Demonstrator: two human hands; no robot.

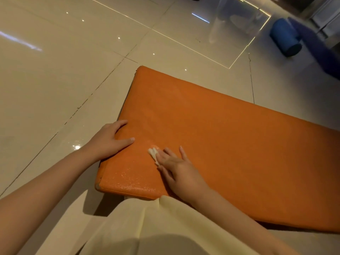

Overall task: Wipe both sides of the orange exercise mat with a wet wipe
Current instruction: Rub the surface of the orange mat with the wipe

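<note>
Head camera: I see an orange exercise mat [211,140] lying flat on a glossy tiled floor [55,70], its near-left corner close to the person's cream clothing [147,227]. The left hand [108,140] rests on the mat's left edge, fingers straight and relaxed. Near it, the right hand [176,168] presses a white wet wipe [153,153] onto the mat with flat, extended fingers. A blue roller [285,37] lies well apart, top right
</note>
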